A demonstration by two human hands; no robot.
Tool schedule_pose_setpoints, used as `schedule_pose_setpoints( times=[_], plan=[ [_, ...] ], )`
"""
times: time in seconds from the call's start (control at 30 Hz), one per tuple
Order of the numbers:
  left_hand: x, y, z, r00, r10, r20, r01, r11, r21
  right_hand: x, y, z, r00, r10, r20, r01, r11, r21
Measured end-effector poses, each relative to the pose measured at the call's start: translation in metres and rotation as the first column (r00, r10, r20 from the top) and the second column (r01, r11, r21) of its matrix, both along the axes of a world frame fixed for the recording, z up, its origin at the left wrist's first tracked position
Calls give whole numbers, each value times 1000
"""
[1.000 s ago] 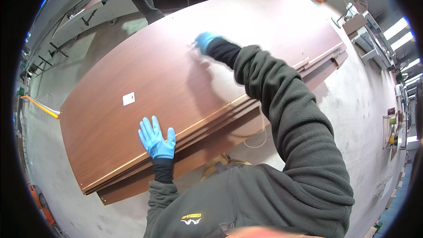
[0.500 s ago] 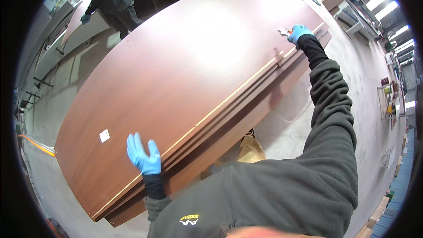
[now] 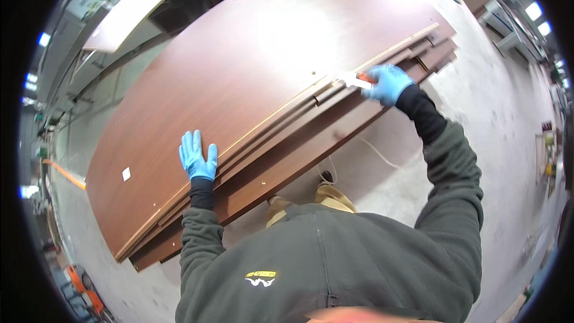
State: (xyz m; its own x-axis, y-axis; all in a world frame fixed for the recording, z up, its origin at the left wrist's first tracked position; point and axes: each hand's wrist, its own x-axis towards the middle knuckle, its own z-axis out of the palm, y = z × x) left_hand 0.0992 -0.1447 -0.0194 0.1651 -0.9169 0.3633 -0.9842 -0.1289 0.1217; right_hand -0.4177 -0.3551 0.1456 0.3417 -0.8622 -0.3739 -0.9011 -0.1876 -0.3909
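A tool is gripped by the right hand at the near edge of the brown board, two o'clock from the open left hand; the board is laid lengthwise eight-to-two.

one tool, one white square and the wearer's two grips show.

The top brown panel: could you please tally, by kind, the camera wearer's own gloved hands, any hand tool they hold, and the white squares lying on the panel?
Blue-gloved hands: 2 (left hand, right hand)
Hand tool: 1
White square: 1
Total: 4
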Motion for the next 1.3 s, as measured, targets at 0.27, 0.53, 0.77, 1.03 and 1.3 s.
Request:
schedule_pose_setpoints(
  times=[0.27,0.53,0.77,1.03,1.3],
  plan=[
    [-7,2,1,998,64,17,-64,998,8,-17,51,-3,967,10,255,-27,998,64],
    [-6,3,-7,999,43,7,-43,998,-50,-58,69,7,932,-166,322,115,978,174],
    [-16,-15,-13,977,211,21,-211,977,-10,-100,73,24,854,-323,407,301,946,119],
    [-95,-74,-2,993,16,-114,-34,987,-158,-153,36,20,884,-217,414,344,901,-263],
    [-253,-169,19,986,-65,-153,23,964,-267,-218,-75,31,963,107,248,20,887,-462]
  ],
)
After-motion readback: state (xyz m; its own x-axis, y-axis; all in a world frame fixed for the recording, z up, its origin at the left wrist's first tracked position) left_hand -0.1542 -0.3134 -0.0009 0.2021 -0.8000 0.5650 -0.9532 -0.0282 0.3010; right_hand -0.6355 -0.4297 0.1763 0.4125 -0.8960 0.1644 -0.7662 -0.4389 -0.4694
